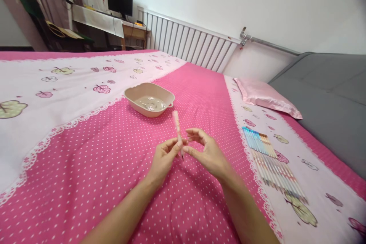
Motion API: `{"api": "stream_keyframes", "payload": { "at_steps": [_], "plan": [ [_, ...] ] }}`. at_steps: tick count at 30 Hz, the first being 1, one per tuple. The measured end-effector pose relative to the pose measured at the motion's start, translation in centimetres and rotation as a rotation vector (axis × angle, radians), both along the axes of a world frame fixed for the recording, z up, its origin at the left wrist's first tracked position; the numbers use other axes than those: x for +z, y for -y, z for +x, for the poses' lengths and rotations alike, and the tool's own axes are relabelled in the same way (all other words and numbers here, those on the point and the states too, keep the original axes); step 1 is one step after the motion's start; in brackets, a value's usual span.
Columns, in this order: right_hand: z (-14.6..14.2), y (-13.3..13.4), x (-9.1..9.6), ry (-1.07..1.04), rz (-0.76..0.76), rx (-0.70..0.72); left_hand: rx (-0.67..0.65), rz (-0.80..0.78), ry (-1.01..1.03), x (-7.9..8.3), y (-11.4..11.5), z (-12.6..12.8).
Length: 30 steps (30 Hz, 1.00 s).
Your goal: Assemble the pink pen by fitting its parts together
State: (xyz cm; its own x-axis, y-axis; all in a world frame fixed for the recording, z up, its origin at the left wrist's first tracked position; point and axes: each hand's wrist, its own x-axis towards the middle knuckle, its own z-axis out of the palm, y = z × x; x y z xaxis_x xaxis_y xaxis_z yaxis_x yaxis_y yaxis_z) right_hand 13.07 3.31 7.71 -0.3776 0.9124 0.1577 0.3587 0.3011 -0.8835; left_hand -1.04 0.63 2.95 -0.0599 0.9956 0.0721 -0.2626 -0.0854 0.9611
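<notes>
Between the thumb and fingers of my left hand is a pale pink pen, held nearly upright with its dark tip pointing down. My right hand is just to the right, its thumb close to the lower part of the pen and its fingers apart. Whether that thumb touches the pen I cannot tell. Beyond both hands, a beige plastic basin rests on the pink dotted bedspread. Off to the right lie rows of pens: a blue and orange row and a longer pale row.
A pink satin pillow lies at the right, before a grey padded headboard. Behind the bed are a white radiator and a desk with a monitor. A chair stands at the far left.
</notes>
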Motion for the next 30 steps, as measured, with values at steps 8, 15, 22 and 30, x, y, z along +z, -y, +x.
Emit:
{"api": "stream_keyframes", "payload": {
  "at_steps": [8, 15, 22, 30],
  "plan": [
    [-0.7, 0.1, -1.0, 0.015, -0.096, 0.062, 0.132, 0.076, -0.089, -0.2, -0.2, -0.3],
    [-1.0, 0.1, -1.2, 0.007, -0.073, 0.069, 0.112, 0.059, -0.044, 0.1, -0.2, -0.2],
    [-1.0, 0.1, -1.0, 0.000, -0.042, 0.066, 0.112, 0.168, -0.299, -0.5, -0.1, -0.3],
    [1.4, -0.5, -2.2, -0.041, -0.050, -0.094, 0.089, 0.267, -1.092, -2.6, 0.1, 0.3]
  ]
}}
